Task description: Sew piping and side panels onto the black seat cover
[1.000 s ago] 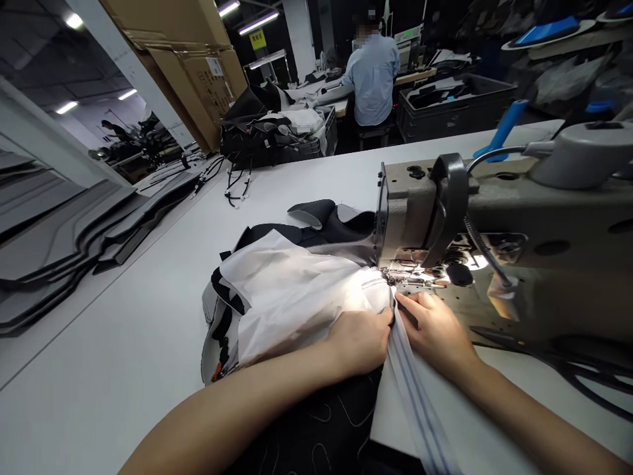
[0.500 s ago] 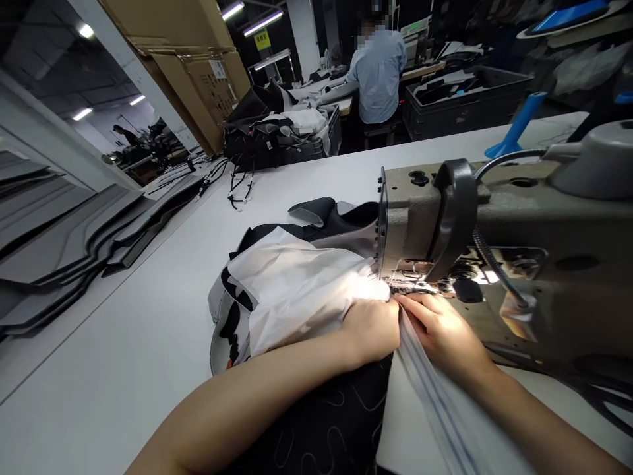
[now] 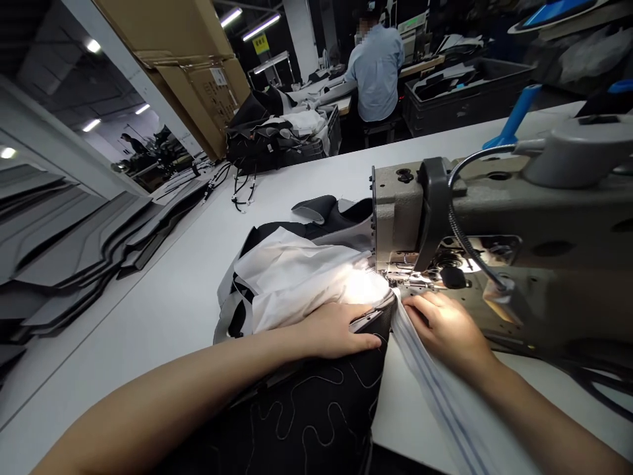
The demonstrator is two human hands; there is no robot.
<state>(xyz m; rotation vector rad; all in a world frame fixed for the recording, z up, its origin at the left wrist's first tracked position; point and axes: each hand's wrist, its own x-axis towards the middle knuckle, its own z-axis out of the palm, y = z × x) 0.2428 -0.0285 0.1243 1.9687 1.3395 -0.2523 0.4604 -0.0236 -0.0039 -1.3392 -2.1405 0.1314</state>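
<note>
My left hand [image 3: 339, 332] grips the black fabric [image 3: 316, 409], which has pale wavy stitching. Its thumb lies on top, apart from the finger above, and a folded edge shows between them. White lining cloth [image 3: 291, 280] is bunched just beyond this hand. My right hand [image 3: 450, 326] has curled fingers closed at the edge of a white tape with blue stripes [image 3: 428, 376]. The tape runs from the needle area down toward me. Fabric edge and tape meet under the lit head of the sewing machine [image 3: 400, 224], just ahead of both hands.
Stacked grey panels [image 3: 84, 237] lie along the table's left side. A blue spool stand [image 3: 517, 119] rises behind the machine. Beyond the table are a crate of dark and white pieces [image 3: 297, 128], a grey bin [image 3: 445, 105], cardboard [image 3: 182, 72] and a seated person [image 3: 376, 72].
My left hand has drawn back left from the needle area, its thumb now spread over the black fabric. My right hand has shifted slightly right in view. The view itself has moved a little.
</note>
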